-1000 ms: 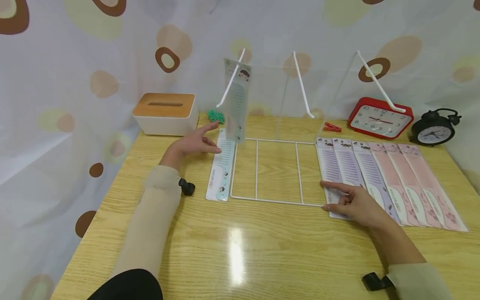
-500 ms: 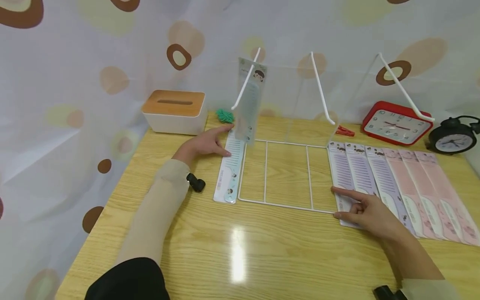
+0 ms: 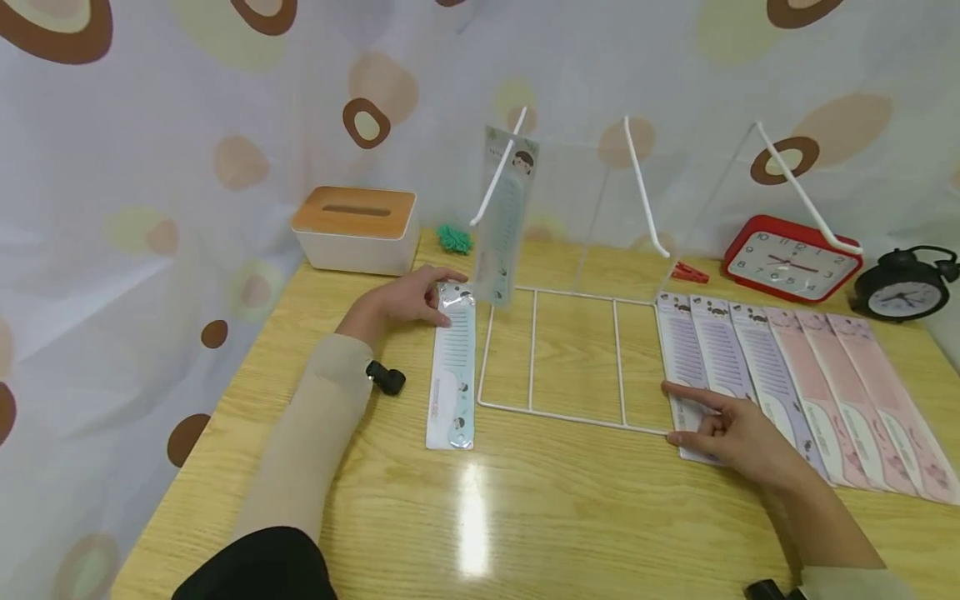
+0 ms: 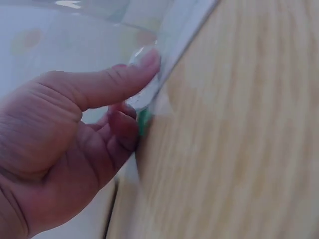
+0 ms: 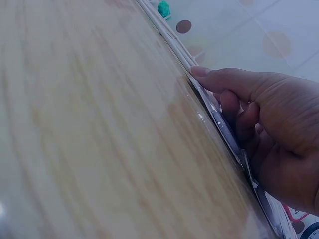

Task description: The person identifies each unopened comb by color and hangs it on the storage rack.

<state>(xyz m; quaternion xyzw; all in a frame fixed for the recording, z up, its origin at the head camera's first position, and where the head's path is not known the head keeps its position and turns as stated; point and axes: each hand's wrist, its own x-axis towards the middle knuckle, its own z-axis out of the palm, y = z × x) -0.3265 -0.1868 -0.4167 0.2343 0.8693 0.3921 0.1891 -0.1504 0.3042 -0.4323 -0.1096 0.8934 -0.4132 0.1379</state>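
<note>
My left hand (image 3: pixel 405 296) pinches the top edge of a long, flat blue-and-white packet (image 3: pixel 452 375) lying left of a white wire rack (image 3: pixel 532 358). In the left wrist view, the thumb (image 4: pixel 119 84) presses on clear plastic, with curled fingers behind it. My right hand (image 3: pixel 750 442) is at the rack's front right corner, over the nearest purple packet (image 3: pixel 681 333). Its thumb and forefinger are stretched out and apart; the other fingers are curled. In the right wrist view, its thumb (image 5: pixel 219 79) touches the white wire. A similar bluish packet (image 3: pixel 504 217) hangs from the rack's left hook.
Several purple and pink packets (image 3: pixel 862 392) overlap in a row right of the rack. Two more white hooks (image 3: pixel 645 187) jut forward. Behind stand a tissue box (image 3: pixel 356 242), green string (image 3: pixel 454 239), a red peg (image 3: pixel 690 272), a red clock (image 3: pixel 791 258) and a black alarm clock (image 3: pixel 900 287).
My left hand has closed on the blue packet's top end and drawn it towards me, out from beside the hanging packet. The right hand stays at the rack's corner. The head view has shifted.
</note>
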